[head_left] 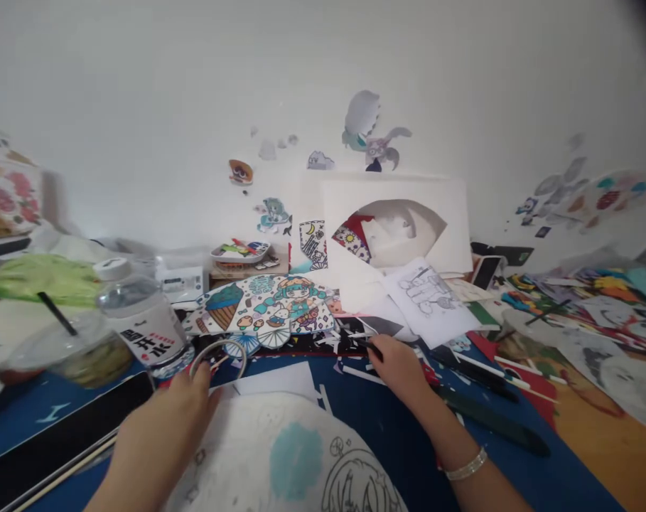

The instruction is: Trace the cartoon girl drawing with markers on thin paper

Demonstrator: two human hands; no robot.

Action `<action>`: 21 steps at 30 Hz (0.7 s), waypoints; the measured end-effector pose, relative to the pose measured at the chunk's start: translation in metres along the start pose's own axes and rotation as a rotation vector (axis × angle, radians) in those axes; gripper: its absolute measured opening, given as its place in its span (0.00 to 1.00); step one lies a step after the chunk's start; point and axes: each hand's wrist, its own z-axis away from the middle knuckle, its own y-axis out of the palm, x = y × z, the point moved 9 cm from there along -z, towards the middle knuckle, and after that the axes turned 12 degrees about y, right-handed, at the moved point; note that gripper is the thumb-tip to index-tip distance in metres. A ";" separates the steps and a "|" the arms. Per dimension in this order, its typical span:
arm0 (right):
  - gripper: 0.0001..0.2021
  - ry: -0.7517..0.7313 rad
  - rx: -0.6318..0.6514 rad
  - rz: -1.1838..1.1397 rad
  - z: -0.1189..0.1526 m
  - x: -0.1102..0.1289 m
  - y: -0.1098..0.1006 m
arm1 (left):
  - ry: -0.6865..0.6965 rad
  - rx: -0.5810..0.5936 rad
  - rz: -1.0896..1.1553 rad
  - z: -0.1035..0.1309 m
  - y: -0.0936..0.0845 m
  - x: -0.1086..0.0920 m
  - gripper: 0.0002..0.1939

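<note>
My left hand [176, 416] is closed on a roll of tape [244, 355], a pale ring standing beyond its fingertips. Just right of that hand lies a large white paper [242, 441] with a rounded edge, a teal patch and a line-drawn figure; its lower part runs out of view. My right hand [400, 366] reaches over the blue table surface with its fingers closed together. A small dark thing shows at those fingertips, too small to name. Dark and white paper scraps [349, 341] lie beside it.
A water bottle [141, 313] and a lidded cup with a black straw [59, 313] stand at left. A black tablet-like slab [72, 427] lies in front. Coloured drawings [269, 302] and a white cut-out board [397, 188] line the wall. Papers and pens crowd the right.
</note>
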 end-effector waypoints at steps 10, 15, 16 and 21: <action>0.09 0.190 -0.184 -0.031 -0.007 -0.027 -0.033 | 0.392 0.028 -0.126 -0.115 0.000 -0.057 0.33; 0.10 0.270 -0.263 -0.053 -0.008 -0.042 -0.052 | 0.397 0.010 -0.169 -0.124 0.000 -0.063 0.26; 0.10 0.281 -0.274 -0.057 -0.008 -0.045 -0.055 | 0.399 0.005 -0.171 -0.125 -0.002 -0.063 0.24; 0.11 0.323 -0.348 -0.113 -0.007 -0.059 -0.065 | 0.433 -0.002 -0.145 -0.130 -0.026 -0.056 0.23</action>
